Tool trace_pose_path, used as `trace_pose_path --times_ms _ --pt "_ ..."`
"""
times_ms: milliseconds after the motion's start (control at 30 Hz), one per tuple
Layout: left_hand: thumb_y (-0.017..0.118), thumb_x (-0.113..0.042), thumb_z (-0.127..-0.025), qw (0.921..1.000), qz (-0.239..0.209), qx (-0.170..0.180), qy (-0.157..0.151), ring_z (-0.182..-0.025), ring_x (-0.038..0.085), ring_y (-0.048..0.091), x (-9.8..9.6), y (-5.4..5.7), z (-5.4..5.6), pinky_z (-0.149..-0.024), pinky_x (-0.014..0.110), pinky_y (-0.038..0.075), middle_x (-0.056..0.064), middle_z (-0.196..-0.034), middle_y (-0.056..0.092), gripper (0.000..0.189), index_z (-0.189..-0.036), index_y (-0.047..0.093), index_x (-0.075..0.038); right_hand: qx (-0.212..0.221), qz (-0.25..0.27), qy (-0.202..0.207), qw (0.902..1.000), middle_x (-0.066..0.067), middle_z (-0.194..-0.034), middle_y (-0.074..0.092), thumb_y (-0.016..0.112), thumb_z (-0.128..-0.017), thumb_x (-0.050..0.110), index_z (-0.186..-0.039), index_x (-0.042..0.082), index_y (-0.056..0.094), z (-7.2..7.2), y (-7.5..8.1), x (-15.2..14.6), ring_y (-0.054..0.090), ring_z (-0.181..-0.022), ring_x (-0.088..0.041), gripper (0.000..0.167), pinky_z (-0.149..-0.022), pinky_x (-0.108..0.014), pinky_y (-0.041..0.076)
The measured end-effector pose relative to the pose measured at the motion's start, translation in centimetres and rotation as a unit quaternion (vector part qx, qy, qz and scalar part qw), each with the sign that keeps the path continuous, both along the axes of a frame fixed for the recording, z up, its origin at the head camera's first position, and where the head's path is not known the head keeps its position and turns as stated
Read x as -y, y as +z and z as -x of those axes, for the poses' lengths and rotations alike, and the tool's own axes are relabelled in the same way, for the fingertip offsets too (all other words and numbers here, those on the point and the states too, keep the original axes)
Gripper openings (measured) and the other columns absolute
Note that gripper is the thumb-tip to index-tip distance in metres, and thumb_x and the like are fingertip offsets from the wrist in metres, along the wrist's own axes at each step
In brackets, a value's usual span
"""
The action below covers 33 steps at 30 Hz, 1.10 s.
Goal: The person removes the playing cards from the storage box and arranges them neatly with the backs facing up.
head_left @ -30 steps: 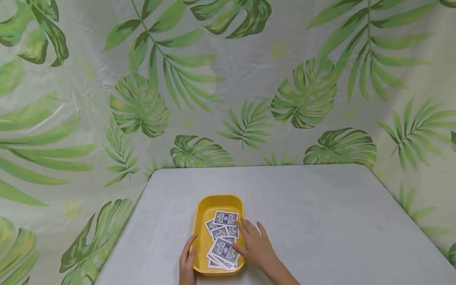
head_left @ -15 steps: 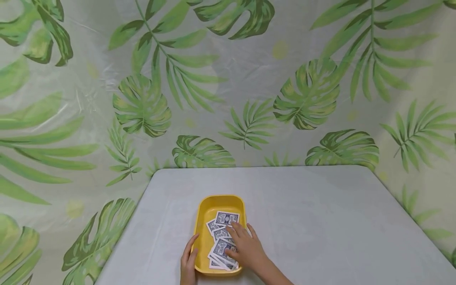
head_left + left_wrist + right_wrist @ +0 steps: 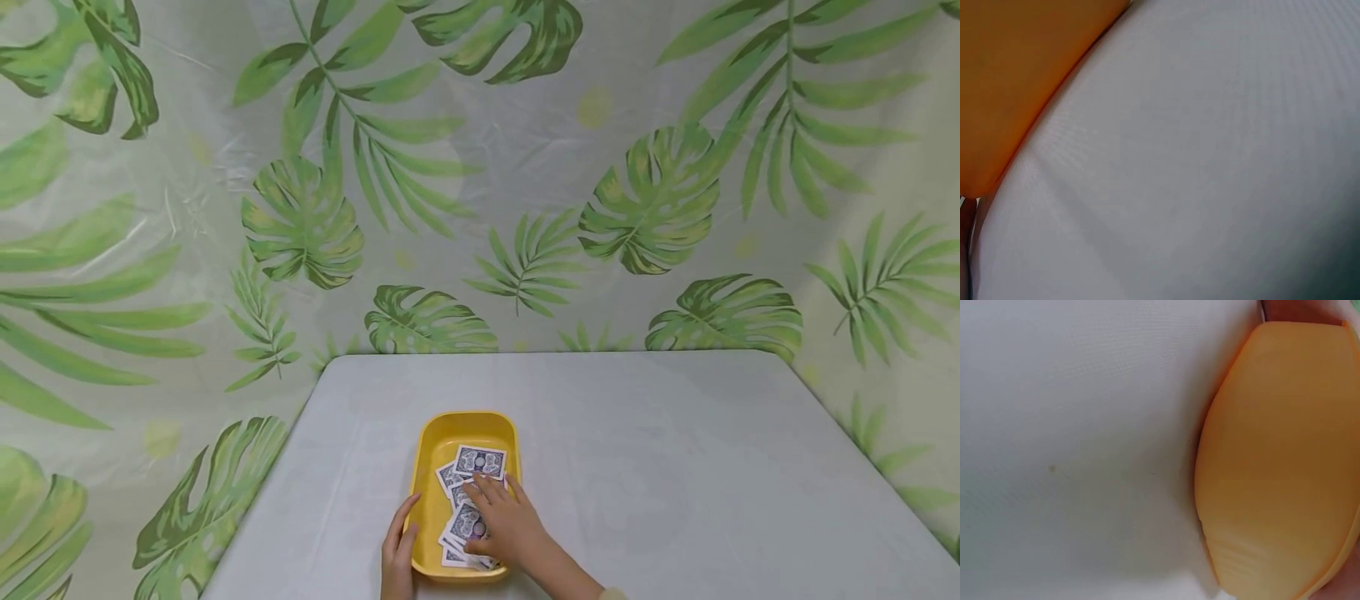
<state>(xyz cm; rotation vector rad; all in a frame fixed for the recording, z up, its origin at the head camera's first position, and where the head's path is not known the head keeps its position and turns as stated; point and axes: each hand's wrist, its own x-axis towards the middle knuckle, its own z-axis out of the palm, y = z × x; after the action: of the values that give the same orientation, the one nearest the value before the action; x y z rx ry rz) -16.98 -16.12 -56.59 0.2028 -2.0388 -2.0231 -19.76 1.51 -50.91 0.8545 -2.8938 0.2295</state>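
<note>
Near the table's front edge sits a yellow tray (image 3: 426, 442) with rounded corners. Inside it, several playing cards (image 3: 480, 461) lie loosely overlapped, blue patterned backs up. My left hand (image 3: 397, 554) holds the tray by its left side, fingers and thumb at the rim. Over the cards in the tray's right half is my right hand (image 3: 510, 525), its fingers spread; it covers part of them, and whether the fingertips press on the cards is hard to tell. Both wrist views show mainly the outer wall of the tray (image 3: 1016, 75), with little of either hand.
A white-covered table (image 3: 637, 450) spreads around the tray, mostly to its right and behind. Beyond the table's far edge hangs a pale sheet (image 3: 540, 167) printed with green leaves.
My right hand has moved left from the tray's right rim to above the cards. The left hand stays at the tray's left side. The head view has shifted slightly.
</note>
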Motion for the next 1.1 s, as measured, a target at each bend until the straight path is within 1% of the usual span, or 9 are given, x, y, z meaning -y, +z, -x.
trace_pose_path --times_ms 200,300,433,500,567,700,800,900,1100 --pt "0.039 -0.004 -0.091 0.9999 0.009 -0.009 0.005 -0.113 -0.019 0.035 0.0 -0.3 0.2 -0.092 0.000 0.028 0.016 -0.136 0.045 0.038 -0.127 0.051 -0.005 0.025 -0.036 0.005 0.9990 -0.003 -0.141 0.042 0.065 -0.068 0.060 -0.135 0.018 0.042 0.2 0.2 0.4 0.045 -0.124 -0.021 0.083 -0.107 -0.045 0.030" --pt "0.039 -0.005 -0.092 0.9999 0.009 0.002 0.005 -0.113 -0.019 0.035 0.1 -0.3 0.2 -0.092 0.001 0.029 0.015 -0.137 0.044 0.038 -0.128 0.051 -0.007 0.029 -0.053 0.012 0.9981 -0.003 -0.141 0.042 0.065 -0.066 0.061 -0.136 0.019 0.042 0.3 0.2 0.6 0.046 -0.124 -0.021 0.085 -0.105 -0.044 0.033" --pt "0.040 -0.009 -0.092 0.9998 0.003 0.018 0.005 -0.113 -0.020 0.033 0.2 -0.2 0.2 -0.092 0.000 0.029 0.011 -0.139 0.043 0.038 -0.128 0.051 -0.010 0.017 -0.082 0.020 0.9963 -0.005 -0.140 0.043 0.064 -0.065 0.064 -0.135 0.017 0.042 0.5 0.2 0.8 0.046 -0.123 -0.020 0.087 -0.104 -0.043 0.035" --pt "0.040 -0.009 -0.093 0.9998 0.005 0.017 0.005 -0.113 -0.020 0.033 0.2 -0.1 0.2 -0.092 0.000 0.028 0.012 -0.139 0.043 0.038 -0.129 0.051 -0.009 0.009 -0.101 0.018 0.9947 -0.006 -0.139 0.044 0.062 -0.065 0.066 -0.134 0.015 0.043 0.5 0.0 0.9 0.047 -0.122 -0.020 0.089 -0.103 -0.042 0.036" --pt "0.039 -0.009 -0.093 0.9999 0.002 0.016 0.004 -0.113 -0.020 0.033 0.1 0.0 0.1 -0.092 0.000 0.028 0.012 -0.139 0.043 0.038 -0.129 0.050 -0.009 -0.003 -0.120 0.011 0.9927 -0.008 -0.137 0.046 0.061 -0.063 0.069 -0.133 0.013 0.045 0.6 -0.2 1.1 0.049 -0.120 -0.021 0.090 -0.102 -0.041 0.037" --pt "0.039 -0.007 -0.092 0.9999 0.003 0.011 0.008 -0.113 -0.020 0.033 0.0 0.1 0.0 -0.092 0.000 0.028 0.012 -0.139 0.043 0.038 -0.128 0.051 -0.008 -0.031 -0.164 -0.012 0.9860 -0.012 -0.133 0.049 0.052 -0.063 0.077 -0.130 0.011 0.049 0.7 -0.7 1.5 0.051 -0.118 -0.024 0.094 -0.100 -0.038 0.039" --pt "0.039 -0.006 -0.092 0.9999 0.006 0.007 0.012 -0.113 -0.019 0.034 0.0 0.2 0.0 -0.092 0.000 0.028 0.013 -0.138 0.044 0.038 -0.128 0.051 -0.008 -0.037 -0.191 -0.029 0.9804 -0.012 -0.134 0.049 0.045 -0.064 0.081 -0.131 0.012 0.049 0.8 -1.0 1.8 0.052 -0.116 -0.026 0.096 -0.100 -0.037 0.039" --pt "0.039 -0.006 -0.092 0.9999 0.004 0.006 0.011 -0.113 -0.020 0.033 0.0 0.1 0.0 -0.093 0.000 0.027 0.012 -0.139 0.044 0.038 -0.128 0.051 -0.008 -0.028 -0.201 -0.039 0.9783 -0.010 -0.133 0.050 0.044 -0.064 0.081 -0.131 0.014 0.049 0.9 -1.2 2.1 0.052 -0.117 -0.026 0.095 -0.100 -0.036 0.040" --pt "0.039 -0.005 -0.093 1.0000 0.001 -0.007 0.005 -0.114 -0.019 0.034 0.0 0.0 0.0 -0.093 0.000 0.027 0.012 -0.138 0.044 0.037 -0.128 0.051 -0.007 -0.023 -0.176 -0.032 0.9836 -0.007 -0.129 0.054 0.053 -0.063 0.075 -0.127 0.014 0.052 1.0 -1.5 2.2 0.052 -0.116 -0.021 0.088 -0.099 -0.035 0.041"
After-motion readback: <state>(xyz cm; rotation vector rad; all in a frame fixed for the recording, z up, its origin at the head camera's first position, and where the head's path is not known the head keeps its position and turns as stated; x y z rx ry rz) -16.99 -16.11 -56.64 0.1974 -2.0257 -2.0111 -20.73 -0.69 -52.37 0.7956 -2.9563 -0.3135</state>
